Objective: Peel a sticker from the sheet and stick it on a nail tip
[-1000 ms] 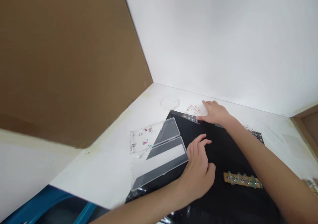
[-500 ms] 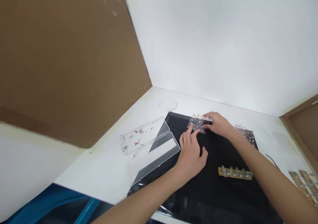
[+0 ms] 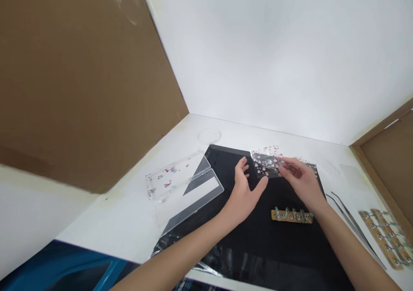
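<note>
Okay, nearest are the bare forearms, coming in from the bottom edge. Left hand (image 3: 241, 196) is open wide, fingers spread, palm over a black mat (image 3: 226, 162), thumb just beside a clear plastic sheet (image 3: 266, 164) dotted with pink and white gems. Right hand (image 3: 301, 183) is narrower, its fingers (image 3: 284, 164) curled in and touching the sheet's right edge; can't tell if it actually grips. The sheet sits at the far end of the mat, between both hands, with more small pink-and-white pieces just beyond its far edge. Below the hands, a wooden strip (image 3: 292, 215) with a row of metal clips lies on the mat. Left of the mat is an open clear plastic box (image 3: 180, 192), two halves side by side; the far half holds a few scattered pink and silver gems, too small to make out. A dark patterned sheet (image 3: 311, 167) is partly hidden behind the right hand. Further right lie long tweezers (image 3: 351, 224) and more clip strips (image 3: 385, 239), on a white desk (image 3: 106, 226). A blue object (image 3: 80, 267) is cut off at bottom left. No writing is readable.
</note>
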Tool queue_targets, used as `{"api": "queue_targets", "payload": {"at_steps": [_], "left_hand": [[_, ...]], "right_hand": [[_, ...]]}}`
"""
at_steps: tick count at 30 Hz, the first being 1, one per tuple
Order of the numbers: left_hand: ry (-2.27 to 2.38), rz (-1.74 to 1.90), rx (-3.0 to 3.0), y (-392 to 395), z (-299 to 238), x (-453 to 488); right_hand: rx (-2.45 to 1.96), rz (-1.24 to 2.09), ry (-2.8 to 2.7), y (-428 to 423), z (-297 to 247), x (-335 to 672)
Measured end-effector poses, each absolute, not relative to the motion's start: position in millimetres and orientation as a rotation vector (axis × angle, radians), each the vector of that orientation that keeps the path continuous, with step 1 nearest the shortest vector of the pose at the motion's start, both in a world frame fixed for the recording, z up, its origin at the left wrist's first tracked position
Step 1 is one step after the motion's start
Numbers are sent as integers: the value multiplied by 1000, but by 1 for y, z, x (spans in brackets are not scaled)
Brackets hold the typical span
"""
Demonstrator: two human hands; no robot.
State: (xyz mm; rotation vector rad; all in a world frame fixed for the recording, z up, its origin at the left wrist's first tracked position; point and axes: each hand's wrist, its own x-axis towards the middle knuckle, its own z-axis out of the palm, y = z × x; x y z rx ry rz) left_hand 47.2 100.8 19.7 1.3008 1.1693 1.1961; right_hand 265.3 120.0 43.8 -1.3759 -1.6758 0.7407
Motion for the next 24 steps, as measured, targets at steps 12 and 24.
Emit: {"api": "queue_targets", "payload": {"at_steps": [12,24], "left_hand": [[694,1049,848,112,58,50],[517,452,959,88,69,42]], "right_hand": [[-1253,586,-1320,47,55,258],[-1333,730,-1561,36,93,274]]}}
